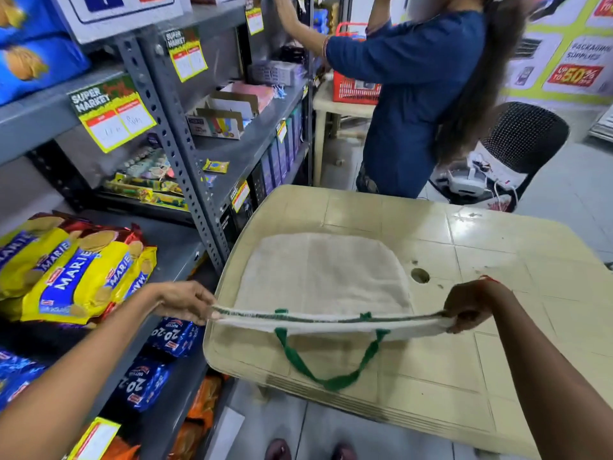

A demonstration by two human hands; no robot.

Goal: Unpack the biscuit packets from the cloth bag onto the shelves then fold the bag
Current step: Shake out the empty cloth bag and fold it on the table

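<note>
Both hands are on the cloth bag [323,277] here, and it lies flat and empty-looking on the cream worktop [497,327], body spread away from the person, mouth edge towards them. The left hand [185,302] pinches the left corner of that mouth edge between thumb and fingers; the right hand [467,305] is clamped on the right corner, and between the two the rim is pulled taut in a straight line just above the worktop. The green handle [326,366] dangles in a loop below the stretched edge, resting on the worktop near its front rim. Off to the left, the grey shelves [185,247] carry the goods: yellow biscuit packets [79,270] stacked on one level, blue biscuit packets [159,360] on the level beneath, orange ones lower down. Yellow price tags [111,114] hang from the shelf fronts. Further back, another person in a blue top [421,94] reaches up at the shelving, a red basket [355,84] just beside them.
</note>
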